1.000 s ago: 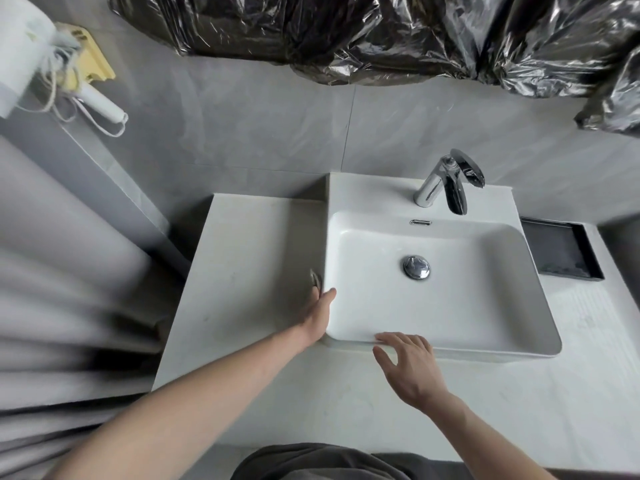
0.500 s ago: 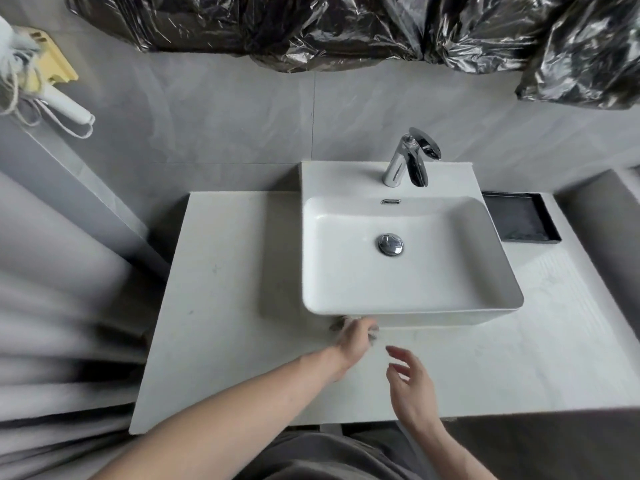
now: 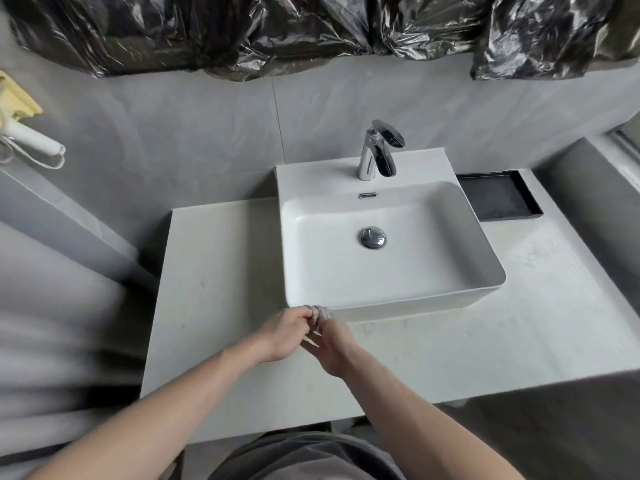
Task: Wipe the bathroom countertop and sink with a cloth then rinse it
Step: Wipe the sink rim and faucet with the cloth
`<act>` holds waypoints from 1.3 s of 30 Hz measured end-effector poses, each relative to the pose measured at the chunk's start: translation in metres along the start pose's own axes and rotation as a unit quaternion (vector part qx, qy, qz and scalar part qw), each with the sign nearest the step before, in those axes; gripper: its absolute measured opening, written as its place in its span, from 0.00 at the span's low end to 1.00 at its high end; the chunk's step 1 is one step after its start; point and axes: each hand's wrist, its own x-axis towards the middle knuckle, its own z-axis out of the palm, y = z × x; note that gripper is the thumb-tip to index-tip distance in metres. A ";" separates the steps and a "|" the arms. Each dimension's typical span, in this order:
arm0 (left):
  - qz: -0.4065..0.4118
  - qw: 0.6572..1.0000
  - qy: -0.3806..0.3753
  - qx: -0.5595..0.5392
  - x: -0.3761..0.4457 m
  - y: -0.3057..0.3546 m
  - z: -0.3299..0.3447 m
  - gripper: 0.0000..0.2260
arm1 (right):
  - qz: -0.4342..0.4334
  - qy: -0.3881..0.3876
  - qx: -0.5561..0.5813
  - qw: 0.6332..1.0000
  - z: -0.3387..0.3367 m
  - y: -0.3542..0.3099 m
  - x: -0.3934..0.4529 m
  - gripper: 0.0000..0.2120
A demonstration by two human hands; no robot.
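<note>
Both hands meet over a small grey cloth [image 3: 320, 312] just in front of the sink's near left corner: the left hand [image 3: 284, 336] has its fingers curled round the bunched fabric, and the right hand [image 3: 331, 344] presses in from the other side, though how firmly its fingers close on the cloth is hard to make out, since they are partly tucked under the left hand. The cloth sits above the countertop, touching or almost touching the sink's front wall.

Crumpled black plastic sheeting [image 3: 311, 29] covers the wall's upper part. Below it, the pale countertop [image 3: 485, 341] spreads wide to both sides. On it stands the white rectangular sink [image 3: 391, 306], its basin dry-looking, with a chrome drain stopper [image 3: 372, 238] in the middle and a slim overflow slot [image 3: 367, 195] on the back wall. A black tray [image 3: 498, 195] lies just beside the sink's right rear corner. The chrome faucet [image 3: 379, 150] rises from the sink's back ledge. At far left, a white hair dryer [image 3: 31, 138] hangs on a yellow holder [image 3: 15, 98].
</note>
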 end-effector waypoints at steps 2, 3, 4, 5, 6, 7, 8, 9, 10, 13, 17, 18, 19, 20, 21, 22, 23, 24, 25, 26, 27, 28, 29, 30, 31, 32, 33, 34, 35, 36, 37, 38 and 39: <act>-0.004 0.999 0.012 0.040 -0.002 -0.004 -0.007 0.11 | -0.010 0.006 0.054 0.998 0.003 -0.004 0.002 0.17; -0.011 0.998 0.028 0.048 -0.003 -0.003 -0.010 0.13 | -0.020 0.019 0.074 0.997 -0.002 -0.006 0.003 0.18; -0.020 0.997 0.054 0.058 -0.003 -0.004 -0.012 0.14 | -0.030 0.038 0.090 0.995 -0.009 -0.010 0.003 0.19; -0.029 0.993 0.091 0.067 -0.002 -0.005 -0.014 0.13 | -0.039 0.066 0.111 0.991 -0.020 -0.015 0.006 0.20; -0.036 0.988 0.134 0.071 0.001 -0.008 -0.016 0.12 | -0.049 0.102 0.128 0.985 -0.033 -0.020 0.008 0.20; -0.042 0.982 0.168 0.072 0.005 -0.011 -0.017 0.11 | -0.066 0.134 0.141 0.979 -0.046 -0.026 0.009 0.19; -0.042 0.978 0.191 0.072 0.009 -0.012 -0.017 0.12 | -0.080 0.166 0.149 0.972 -0.059 -0.034 0.009 0.19; -0.049 0.976 0.201 0.066 0.013 -0.013 -0.017 0.16 | -0.090 0.196 0.155 0.964 -0.072 -0.041 0.007 0.19; -0.058 0.976 0.202 0.058 0.016 -0.012 -0.016 0.21 | -0.095 0.219 0.170 0.956 -0.083 -0.048 0.003 0.19; -0.102 0.980 0.167 0.030 0.030 -0.006 -0.010 0.28 | -0.089 0.247 0.211 0.942 -0.094 -0.058 0.003 0.20; -0.119 0.978 0.166 0.034 0.044 -0.011 -0.004 0.24 | -0.072 0.218 0.274 0.934 -0.050 -0.042 0.020 0.22; -0.118 0.977 0.175 0.031 0.046 -0.011 -0.003 0.22 | -0.054 0.198 0.284 0.936 -0.035 -0.036 0.022 0.22; -0.118 0.976 0.181 0.033 0.047 -0.011 -0.003 0.22 | -0.033 0.178 0.294 0.938 -0.022 -0.031 0.022 0.22; -0.117 0.975 0.184 0.037 0.048 -0.009 -0.003 0.23 | -0.012 0.152 0.299 0.942 -0.011 -0.027 0.021 0.21; -0.118 0.975 0.185 0.041 0.049 -0.009 -0.003 0.24 | -0.001 0.133 0.297 0.946 -0.005 -0.024 0.019 0.20; -0.118 0.975 0.186 0.041 0.050 -0.010 -0.003 0.25 | 0.002 0.120 0.287 0.950 -0.003 -0.023 0.017 0.19; -0.118 0.975 0.182 0.039 0.051 -0.011 -0.004 0.26 | -0.003 0.117 0.269 0.956 -0.008 -0.023 0.018 0.19; -0.120 0.977 0.176 0.034 0.053 -0.013 -0.005 0.26 | -0.015 0.122 0.248 0.961 -0.017 -0.025 0.020 0.18; -0.122 0.978 0.170 0.026 0.055 -0.016 -0.006 0.26 | -0.032 0.135 0.222 0.965 -0.031 -0.030 0.022 0.17; -0.125 0.978 0.165 0.019 0.056 -0.018 -0.006 0.26 | -0.051 0.160 0.196 0.966 -0.048 -0.036 0.025 0.16; -0.126 0.978 0.165 0.013 0.058 -0.022 -0.006 0.27 | -0.066 0.196 0.176 0.962 -0.067 -0.045 0.026 0.15; -0.128 0.978 0.167 0.011 0.059 -0.025 -0.005 0.28 | -0.072 0.226 0.167 0.957 -0.086 -0.054 0.024 0.14; -0.128 0.977 0.169 0.011 0.060 -0.027 -0.005 0.29 | -0.075 0.253 0.162 0.951 -0.103 -0.065 0.020 0.13; -0.126 0.977 0.170 0.012 0.062 -0.029 -0.004 0.29 | -0.077 0.278 0.164 0.943 -0.117 -0.078 0.012 0.12; -0.124 0.977 0.172 0.015 0.063 -0.030 -0.002 0.28 | -0.082 0.306 0.173 0.933 -0.128 -0.090 0.001 0.11; -0.124 0.977 0.173 0.016 0.062 -0.029 -0.002 0.28 | -0.091 0.331 0.181 0.922 -0.137 -0.101 -0.008 0.12; -0.123 0.977 0.175 0.016 0.062 -0.030 -0.002 0.27 | -0.098 0.349 0.189 0.913 -0.143 -0.109 -0.013 0.13; -0.123 0.976 0.177 0.018 0.062 -0.029 -0.002 0.27 | -0.104 0.358 0.198 0.907 -0.145 -0.114 -0.016 0.14; -0.124 0.976 0.181 0.019 0.061 -0.028 -0.002 0.27 | -0.106 0.360 0.205 0.904 -0.141 -0.116 -0.018 0.14; -0.126 0.974 0.185 0.020 0.061 -0.027 -0.001 0.27 | -0.105 0.357 0.217 0.902 -0.136 -0.114 -0.016 0.14; -0.127 0.973 0.190 0.021 0.060 -0.025 0.000 0.27 | -0.100 0.347 0.230 0.904 -0.127 -0.109 -0.013 0.15; -0.130 0.972 0.192 0.021 0.059 -0.022 0.001 0.27 | -0.093 0.333 0.236 0.908 -0.117 -0.102 -0.009 0.16; -0.133 0.971 0.196 0.023 0.058 -0.020 0.002 0.27 | -0.084 0.314 0.233 0.917 -0.105 -0.095 -0.008 0.17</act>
